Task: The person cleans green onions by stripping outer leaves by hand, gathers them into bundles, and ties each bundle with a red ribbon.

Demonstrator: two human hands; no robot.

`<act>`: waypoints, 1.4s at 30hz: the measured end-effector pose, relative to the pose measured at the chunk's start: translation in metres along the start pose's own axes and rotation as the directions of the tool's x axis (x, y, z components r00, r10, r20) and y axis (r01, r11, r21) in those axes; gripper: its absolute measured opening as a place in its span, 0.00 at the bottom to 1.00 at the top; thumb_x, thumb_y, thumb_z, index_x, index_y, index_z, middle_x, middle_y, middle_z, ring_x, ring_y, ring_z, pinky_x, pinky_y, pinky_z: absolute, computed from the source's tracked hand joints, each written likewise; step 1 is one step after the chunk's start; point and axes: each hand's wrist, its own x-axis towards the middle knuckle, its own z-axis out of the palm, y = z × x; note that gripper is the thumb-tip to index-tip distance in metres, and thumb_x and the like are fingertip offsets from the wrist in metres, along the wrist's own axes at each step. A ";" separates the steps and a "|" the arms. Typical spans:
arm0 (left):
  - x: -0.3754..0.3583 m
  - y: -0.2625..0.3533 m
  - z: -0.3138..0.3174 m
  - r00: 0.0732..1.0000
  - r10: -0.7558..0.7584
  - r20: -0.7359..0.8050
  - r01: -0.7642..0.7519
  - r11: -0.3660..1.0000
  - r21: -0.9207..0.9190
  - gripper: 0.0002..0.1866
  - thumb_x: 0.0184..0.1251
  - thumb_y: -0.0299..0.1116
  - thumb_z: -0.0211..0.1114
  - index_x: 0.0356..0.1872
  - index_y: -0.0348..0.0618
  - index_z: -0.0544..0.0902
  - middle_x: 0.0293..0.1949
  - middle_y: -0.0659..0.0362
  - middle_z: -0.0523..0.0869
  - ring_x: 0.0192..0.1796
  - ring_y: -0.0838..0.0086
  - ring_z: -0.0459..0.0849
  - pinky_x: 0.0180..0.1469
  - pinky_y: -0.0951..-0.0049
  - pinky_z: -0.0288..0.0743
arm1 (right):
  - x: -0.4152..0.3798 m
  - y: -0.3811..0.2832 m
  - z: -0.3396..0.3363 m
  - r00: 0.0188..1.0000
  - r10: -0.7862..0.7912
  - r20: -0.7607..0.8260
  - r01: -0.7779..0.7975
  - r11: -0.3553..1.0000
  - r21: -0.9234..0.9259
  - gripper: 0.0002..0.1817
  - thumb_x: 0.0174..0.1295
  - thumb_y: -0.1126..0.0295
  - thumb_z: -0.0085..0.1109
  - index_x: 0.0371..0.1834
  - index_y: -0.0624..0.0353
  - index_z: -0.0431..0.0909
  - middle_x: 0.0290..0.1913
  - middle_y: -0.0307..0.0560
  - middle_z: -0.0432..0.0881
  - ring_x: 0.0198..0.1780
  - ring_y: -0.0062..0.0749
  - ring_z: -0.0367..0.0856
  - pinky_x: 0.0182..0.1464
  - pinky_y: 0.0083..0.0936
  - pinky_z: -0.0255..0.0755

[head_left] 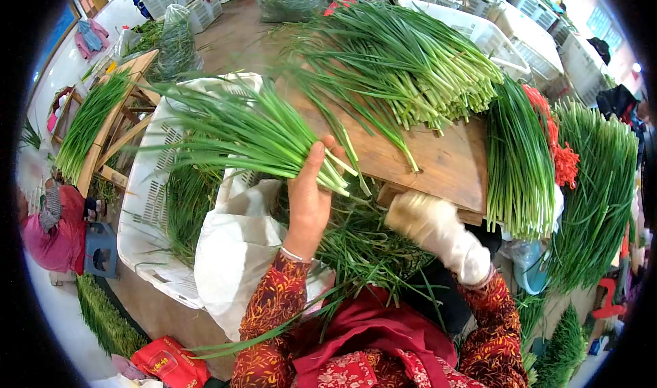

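Observation:
My bare left hand [311, 200] is closed around the white stem ends of a bunch of garlic chives [263, 131], whose green leaves fan out to the left. My right hand [438, 234], in a pale glove, is by the near edge of the wooden board [445, 162]. Motion smears its fingers, so their state does not show. On the board lies a large pile of garlic chives [424, 66], with a few loose stalks at its near side. Loose green leaves [369, 248] lie in my lap below both hands.
A white plastic crate [140, 203] with leaves inside stands at left, a white sack [236, 241] beside it. Bundled chives [520, 162] and red ties [564, 162] are at right. Another person [61, 220] sits at far left near a blue stool [101, 250].

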 end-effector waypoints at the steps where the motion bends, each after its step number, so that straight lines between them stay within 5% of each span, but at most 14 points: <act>1: -0.001 0.003 0.000 0.998 -0.011 0.069 0.013 1.000 -0.027 0.13 0.61 0.34 0.61 0.45 0.41 0.76 0.37 0.62 0.81 0.37 0.78 0.79 0.38 0.77 0.76 | 0.005 0.004 -0.008 0.965 0.148 -0.216 -0.108 0.977 0.184 0.14 0.56 0.55 0.55 0.34 0.53 0.77 0.31 0.48 0.80 0.35 0.42 0.79 0.39 0.36 0.73; 3: -0.002 0.003 -0.002 0.990 -0.018 0.139 0.025 0.998 -0.052 0.12 0.61 0.32 0.61 0.44 0.39 0.76 0.36 0.61 0.80 0.35 0.78 0.78 0.36 0.78 0.76 | 0.029 0.012 -0.028 0.928 0.282 -0.242 -0.294 0.956 -0.015 0.14 0.54 0.56 0.57 0.32 0.54 0.77 0.31 0.48 0.80 0.34 0.41 0.79 0.37 0.35 0.72; 7: -0.002 -0.012 -0.010 0.973 -0.165 0.161 0.170 0.985 -0.020 0.16 0.61 0.34 0.60 0.48 0.44 0.71 0.37 0.62 0.78 0.36 0.79 0.77 0.38 0.75 0.76 | 0.053 0.033 -0.018 0.948 0.249 -0.196 -0.284 0.941 -0.182 0.12 0.54 0.58 0.58 0.31 0.54 0.77 0.30 0.49 0.80 0.33 0.41 0.78 0.37 0.34 0.71; 9: -0.008 -0.012 -0.006 0.969 -0.186 0.163 0.187 0.982 0.011 0.17 0.61 0.34 0.61 0.49 0.42 0.71 0.37 0.61 0.79 0.36 0.79 0.78 0.38 0.75 0.77 | 0.052 0.022 -0.023 0.908 0.381 -0.172 -0.350 0.918 0.185 0.11 0.53 0.59 0.58 0.32 0.54 0.77 0.30 0.50 0.80 0.33 0.42 0.78 0.37 0.34 0.70; 11: -0.012 -0.018 -0.002 0.965 -0.216 0.147 0.214 0.976 0.028 0.18 0.60 0.32 0.62 0.51 0.40 0.72 0.36 0.62 0.80 0.35 0.79 0.79 0.37 0.76 0.78 | 0.042 0.007 -0.025 0.906 0.387 -0.170 -0.329 0.899 0.290 0.10 0.55 0.63 0.58 0.33 0.57 0.76 0.27 0.45 0.80 0.28 0.33 0.78 0.33 0.27 0.70; 13: -0.013 -0.025 0.004 0.965 -0.239 0.106 0.235 0.971 0.052 0.15 0.55 0.32 0.67 0.42 0.41 0.75 0.33 0.62 0.79 0.33 0.79 0.78 0.30 0.78 0.76 | 0.031 -0.008 -0.022 0.919 0.395 -0.003 -0.238 0.560 0.794 0.08 0.56 0.68 0.59 0.33 0.60 0.75 0.25 0.37 0.78 0.27 0.20 0.74 0.30 0.18 0.67; 24: -0.019 -0.021 -0.002 0.930 -0.220 0.295 0.244 0.968 -0.049 0.16 0.59 0.34 0.63 0.48 0.42 0.73 0.41 0.63 0.80 0.38 0.80 0.77 0.38 0.78 0.75 | 0.021 -0.029 -0.004 0.968 0.250 -0.015 -0.133 0.562 0.816 0.09 0.54 0.73 0.62 0.34 0.60 0.71 0.25 0.32 0.73 0.27 0.13 0.68 0.32 0.14 0.64; 28: -0.018 -0.020 0.001 0.936 -0.193 0.294 0.194 0.981 0.025 0.15 0.59 0.31 0.62 0.46 0.39 0.75 0.41 0.61 0.81 0.38 0.79 0.78 0.39 0.76 0.76 | 0.030 -0.033 -0.008 0.933 0.337 0.126 -0.229 0.283 0.931 0.14 0.58 0.66 0.59 0.41 0.64 0.73 0.33 0.36 0.77 0.33 0.16 0.72 0.37 0.14 0.67; 33: -0.014 -0.013 -0.006 0.946 -0.212 0.244 0.215 0.976 0.014 0.15 0.57 0.32 0.64 0.44 0.40 0.75 0.40 0.62 0.80 0.39 0.79 0.77 0.40 0.76 0.74 | 0.028 -0.038 -0.012 0.955 0.270 0.123 -0.176 0.182 0.967 0.09 0.60 0.68 0.56 0.37 0.63 0.75 0.34 0.36 0.77 0.35 0.16 0.72 0.38 0.14 0.67; 36: -0.009 -0.003 -0.006 0.936 -0.125 0.329 0.164 0.982 -0.095 0.14 0.60 0.35 0.63 0.44 0.41 0.74 0.40 0.63 0.79 0.38 0.78 0.78 0.42 0.74 0.75 | 0.008 -0.026 -0.009 1.000 0.002 0.017 -0.017 0.381 0.924 0.06 0.57 0.69 0.58 0.33 0.60 0.76 0.32 0.35 0.76 0.32 0.17 0.72 0.37 0.16 0.67; 37: -0.005 0.002 -0.012 0.963 -0.207 0.175 0.225 0.971 -0.087 0.14 0.59 0.35 0.63 0.43 0.42 0.74 0.37 0.64 0.78 0.37 0.79 0.78 0.41 0.74 0.76 | -0.006 -0.030 -0.018 0.971 0.031 0.237 -0.226 0.432 0.873 0.07 0.57 0.68 0.59 0.34 0.60 0.76 0.32 0.36 0.78 0.33 0.18 0.73 0.38 0.16 0.68; 39: 0.002 0.010 -0.016 0.973 -0.171 0.155 0.190 0.975 -0.119 0.15 0.58 0.36 0.65 0.43 0.41 0.75 0.34 0.64 0.78 0.35 0.79 0.78 0.39 0.75 0.77 | -0.021 -0.019 -0.023 0.754 -0.167 0.636 -0.348 0.720 0.601 0.13 0.56 0.62 0.58 0.36 0.61 0.77 0.35 0.43 0.80 0.37 0.24 0.76 0.40 0.19 0.69; 41: 0.006 0.007 -0.018 0.969 -0.177 0.171 0.200 0.971 -0.129 0.14 0.58 0.35 0.65 0.43 0.41 0.76 0.33 0.64 0.79 0.34 0.79 0.79 0.37 0.75 0.77 | -0.029 -0.019 -0.013 0.817 0.016 0.576 -0.074 0.994 0.077 0.15 0.55 0.60 0.60 0.41 0.58 0.77 0.35 0.43 0.80 0.36 0.28 0.77 0.40 0.22 0.71; 42: 0.006 0.002 -0.020 0.966 -0.179 0.185 0.200 0.975 -0.101 0.14 0.58 0.34 0.64 0.42 0.40 0.77 0.33 0.63 0.80 0.34 0.79 0.79 0.38 0.75 0.77 | -0.026 -0.017 -0.012 0.956 0.029 0.290 -0.041 0.999 0.036 0.17 0.55 0.58 0.59 0.43 0.57 0.76 0.35 0.44 0.79 0.37 0.30 0.77 0.38 0.23 0.71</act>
